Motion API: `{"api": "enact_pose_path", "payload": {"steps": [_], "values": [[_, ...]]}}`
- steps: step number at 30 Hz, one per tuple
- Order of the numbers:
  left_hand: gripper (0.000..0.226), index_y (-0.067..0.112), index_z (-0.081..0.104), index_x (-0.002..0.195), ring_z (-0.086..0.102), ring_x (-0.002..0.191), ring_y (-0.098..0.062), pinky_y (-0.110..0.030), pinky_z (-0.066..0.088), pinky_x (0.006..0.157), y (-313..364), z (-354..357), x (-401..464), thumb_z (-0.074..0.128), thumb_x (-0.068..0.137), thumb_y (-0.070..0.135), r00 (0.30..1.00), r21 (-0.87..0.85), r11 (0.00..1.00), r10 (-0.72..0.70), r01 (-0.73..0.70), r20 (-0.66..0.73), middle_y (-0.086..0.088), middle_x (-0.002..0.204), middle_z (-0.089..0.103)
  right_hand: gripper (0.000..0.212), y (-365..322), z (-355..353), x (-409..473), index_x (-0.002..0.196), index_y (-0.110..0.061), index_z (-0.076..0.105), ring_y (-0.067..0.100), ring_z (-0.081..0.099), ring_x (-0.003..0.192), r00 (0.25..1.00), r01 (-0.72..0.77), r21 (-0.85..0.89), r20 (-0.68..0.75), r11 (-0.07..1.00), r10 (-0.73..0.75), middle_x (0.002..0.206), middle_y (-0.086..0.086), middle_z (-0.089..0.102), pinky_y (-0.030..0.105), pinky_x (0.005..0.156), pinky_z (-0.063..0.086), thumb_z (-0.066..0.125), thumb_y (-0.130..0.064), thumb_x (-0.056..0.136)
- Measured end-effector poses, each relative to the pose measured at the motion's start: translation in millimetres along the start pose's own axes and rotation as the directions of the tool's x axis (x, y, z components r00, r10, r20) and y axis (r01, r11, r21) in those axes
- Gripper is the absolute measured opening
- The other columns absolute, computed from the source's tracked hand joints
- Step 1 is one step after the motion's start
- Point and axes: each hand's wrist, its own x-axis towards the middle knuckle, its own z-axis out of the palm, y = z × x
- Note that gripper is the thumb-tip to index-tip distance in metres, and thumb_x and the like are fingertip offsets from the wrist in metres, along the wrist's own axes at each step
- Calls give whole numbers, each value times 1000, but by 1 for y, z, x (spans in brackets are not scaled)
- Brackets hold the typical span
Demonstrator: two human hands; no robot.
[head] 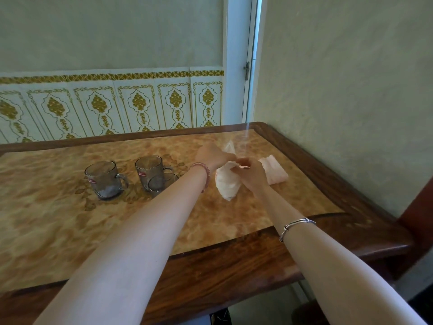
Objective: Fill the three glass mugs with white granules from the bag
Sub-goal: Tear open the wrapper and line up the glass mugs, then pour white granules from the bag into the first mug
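Hands, left (212, 156) and right (249, 171), each grip pinching one bag (227, 184), three mugs (105, 179) nearby

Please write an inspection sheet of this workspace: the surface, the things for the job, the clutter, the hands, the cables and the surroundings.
Surface: wooden table with a marbled tan top.
Job's things: three glass mugs, left mug, back mug, front mug partly behind the left forearm; none looks filled. Bag of white granules stands to their right.
Clutter: folded pale cloth right of the bag.
Hands: left hand and right hand both pinch the bag's top.
Cables: nothing seen.
Surroundings: patterned wall tiles behind, door with a handle at the corner, plain wall on the right.
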Motion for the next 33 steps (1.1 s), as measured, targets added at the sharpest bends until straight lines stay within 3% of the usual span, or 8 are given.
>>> {"api": "enact_pose_path", "payload": {"steps": [6, 9, 12, 19, 24, 26, 29, 33], "values": [[39, 13, 62, 73, 39, 46, -13, -22, 27, 41, 6, -1, -6, 79, 67, 48, 999, 35, 999, 27, -27, 23, 2, 58, 47, 32, -1, 3, -6, 110, -7, 62, 12, 55, 96, 1000, 4, 27, -27, 1000, -3, 103, 0, 63, 25, 86, 44, 71, -24, 84], [38, 15, 44, 60, 39, 45, -12, -21, 26, 40, 8, -2, -8, 75, 73, 32, 999, 143, 990, 13, -18, 33, 2, 54, 41, 33, -2, 5, -6, 111, -7, 63, 14, 57, 100, 1000, 9, 15, -23, 1000, -9, 111, 3, 65, 25, 84, 43, 71, -25, 84], [27, 12, 43, 59, 41, 47, -14, -21, 28, 42, 5, -3, -8, 64, 76, 15, 1000, 171, 985, 15, -12, -18, 0, 56, 43, 39, -1, 7, -6, 110, -8, 64, 19, 59, 109, 1000, 6, 9, -13, 1000, -6, 117, 5, 66, 31, 92, 47, 75, -32, 81], [32, 14, 37, 54, 37, 45, -14, -22, 26, 42, 0, -7, -9, 59, 76, 7, 994, 198, 979, 57, -37, -97, 1, 52, 38, 41, 2, 8, -12, 113, -5, 61, 16, 57, 107, 1000, -1, 46, -30, 999, 3, 115, 3, 63, 28, 89, 45, 72, -32, 84], [34, 14, 40, 52, 39, 45, -13, -21, 26, 42, -2, -11, -11, 59, 81, 10, 990, 173, 983, 82, -61, -118, 1, 51, 40, 36, 8, 12, -18, 106, -5, 55, 17, 55, 96, 991, -126, 137, -23, 983, 130, 94, -2, 58, 24, 68, 39, 52, -39, 94], [35, 15, 39, 52, 37, 44, -12, -21, 25, 42, -2, -15, -12, 57, 81, 9, 988, 142, 987, 90, -71, -126, 2, 50, 38, 44, 11, 13, -22, 108, -6, 53, 17, 56, 95, 977, -215, 136, 38, 967, 212, 99, 0, 60, 25, 68, 43, 45, -48, 95], [21, 10, 48, 60, 39, 46, -12, -21, 29, 43, 1, -25, -14, 58, 79, 7, 983, 39, 994, 105, -100, -148, 2, 52, 41, 55, 14, 19, -27, 126, -13, 55, 15, 59, 107, 948, -317, 341, 155, 885, 279, 121, 1, 62, 32, 90, 51, 48, -56, 91], [18, -4, 70, 72, 53, 58, -17, -26, 44, 56, 3, -46, -20, 60, 83, 7, 976, -55, 987, 138, -150, -168, -6, 58, 55, 56, 6, 28, -42, 135, -24, 49, 23, 59, 115, 899, -437, 647, 348, 625, 267, 132, 6, 57, 33, 84, 53, 53, -57, 90]]}}
